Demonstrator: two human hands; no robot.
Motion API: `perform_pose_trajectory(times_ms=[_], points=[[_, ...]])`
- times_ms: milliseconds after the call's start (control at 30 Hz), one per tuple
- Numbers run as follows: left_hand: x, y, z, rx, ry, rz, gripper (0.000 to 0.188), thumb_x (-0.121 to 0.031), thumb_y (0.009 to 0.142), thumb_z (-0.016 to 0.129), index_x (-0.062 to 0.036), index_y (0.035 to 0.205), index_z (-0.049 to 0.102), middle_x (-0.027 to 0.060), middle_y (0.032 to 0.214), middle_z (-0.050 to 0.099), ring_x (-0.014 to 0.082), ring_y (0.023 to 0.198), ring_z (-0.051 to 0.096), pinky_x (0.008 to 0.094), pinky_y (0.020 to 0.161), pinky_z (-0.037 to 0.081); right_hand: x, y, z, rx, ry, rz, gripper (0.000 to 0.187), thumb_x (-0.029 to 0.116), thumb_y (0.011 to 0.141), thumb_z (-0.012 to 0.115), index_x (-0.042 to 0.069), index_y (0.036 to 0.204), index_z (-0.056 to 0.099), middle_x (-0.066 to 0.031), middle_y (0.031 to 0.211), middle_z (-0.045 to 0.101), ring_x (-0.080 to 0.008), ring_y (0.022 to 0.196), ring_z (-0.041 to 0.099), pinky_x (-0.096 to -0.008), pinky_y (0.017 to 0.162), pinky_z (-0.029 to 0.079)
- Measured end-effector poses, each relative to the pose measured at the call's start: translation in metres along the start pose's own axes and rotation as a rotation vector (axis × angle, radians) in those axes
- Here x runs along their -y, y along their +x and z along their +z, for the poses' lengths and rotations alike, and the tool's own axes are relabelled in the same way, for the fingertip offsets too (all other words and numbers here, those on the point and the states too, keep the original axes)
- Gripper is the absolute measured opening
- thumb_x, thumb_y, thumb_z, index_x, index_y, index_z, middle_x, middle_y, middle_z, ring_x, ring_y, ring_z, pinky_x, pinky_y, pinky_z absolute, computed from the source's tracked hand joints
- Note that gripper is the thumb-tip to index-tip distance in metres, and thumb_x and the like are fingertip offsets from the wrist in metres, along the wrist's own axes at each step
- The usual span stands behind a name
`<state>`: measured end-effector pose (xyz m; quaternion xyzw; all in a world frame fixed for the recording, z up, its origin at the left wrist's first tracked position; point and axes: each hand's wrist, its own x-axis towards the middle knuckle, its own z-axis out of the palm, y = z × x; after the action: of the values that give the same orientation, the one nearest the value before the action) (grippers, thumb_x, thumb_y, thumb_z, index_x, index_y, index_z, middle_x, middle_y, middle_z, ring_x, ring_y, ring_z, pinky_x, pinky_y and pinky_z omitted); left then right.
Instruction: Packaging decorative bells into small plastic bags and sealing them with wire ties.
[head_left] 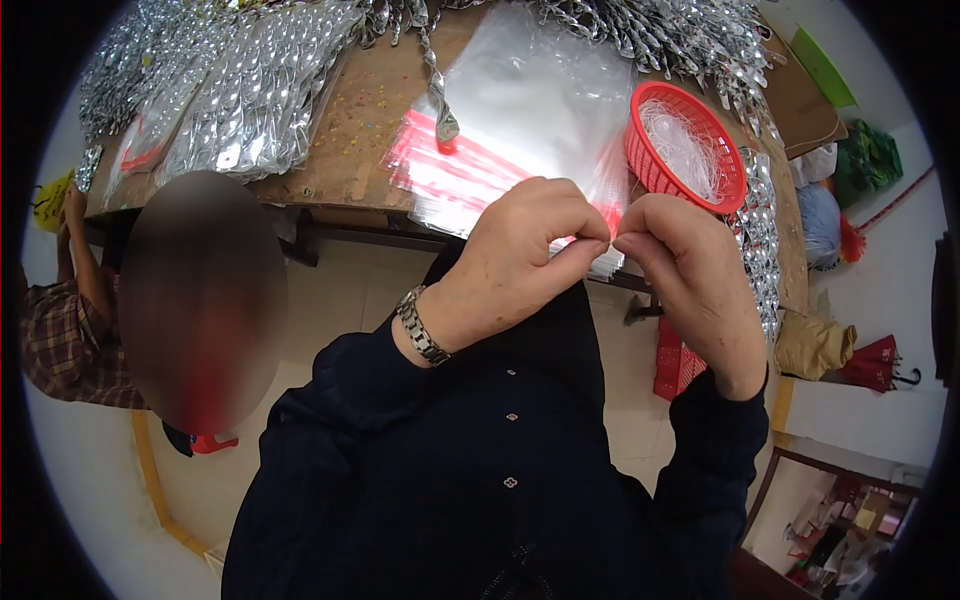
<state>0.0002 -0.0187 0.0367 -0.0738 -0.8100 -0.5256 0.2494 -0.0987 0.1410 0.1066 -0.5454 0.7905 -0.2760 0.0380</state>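
Observation:
My left hand (530,245), with a metal watch on its wrist, is closed in a pinch between thumb and forefinger. Close beside it my right hand (690,270) pinches too, the fingertips of both nearly meeting. Whatever they hold is too small to make out. Beneath and beyond the hands lies a stack of clear plastic bags (540,90) with red-and-white edges, at the table's near edge. A red plastic basket (640,150) of thin clear strands (685,135) stands just past my right hand. One silver twisted strip (437,85) with a red end rests on the bags.
Piles of silver twisted ornaments (255,95) cover the brown table's (370,130) left side, with more silver strands (670,40) at the back right. A co-worker in a checked shirt (70,340) is at the left. Right of the table are an umbrella (872,365) and bags.

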Motion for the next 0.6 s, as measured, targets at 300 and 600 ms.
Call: perform_pose_trajectory(times_ms=[300,600], points=[[-0.003,0.008,0.011,0.033,-0.669,-0.134,0.02,-0.007,0.094,0.052,0.0042,0.11,0.058,0.0082,0.098,0.063,0.0134,0.089,0.059,0.0264,0.083,0.046,0.005,0.013,-0.021,-0.024,0.629,0.306,0.009,0.008,0.09,0.055,0.001,0.085,0.058,0.0011,0.073,0.055,-0.0038,0.063,0.048,-0.0199,0.057,0.041],[0.027,0.003,0.021,-0.108,-0.847,-0.361,0.01,-0.012,0.093,0.058,-0.0027,0.094,0.061,-0.0019,0.075,0.058,0.0038,0.065,0.054,0.0186,0.06,0.045,-0.033,-0.003,0.017,-0.143,1.165,0.357,0.01,0.014,0.096,0.051,0.005,0.09,0.053,-0.0045,0.086,0.063,-0.0043,0.06,0.042,-0.0191,0.058,0.034]])
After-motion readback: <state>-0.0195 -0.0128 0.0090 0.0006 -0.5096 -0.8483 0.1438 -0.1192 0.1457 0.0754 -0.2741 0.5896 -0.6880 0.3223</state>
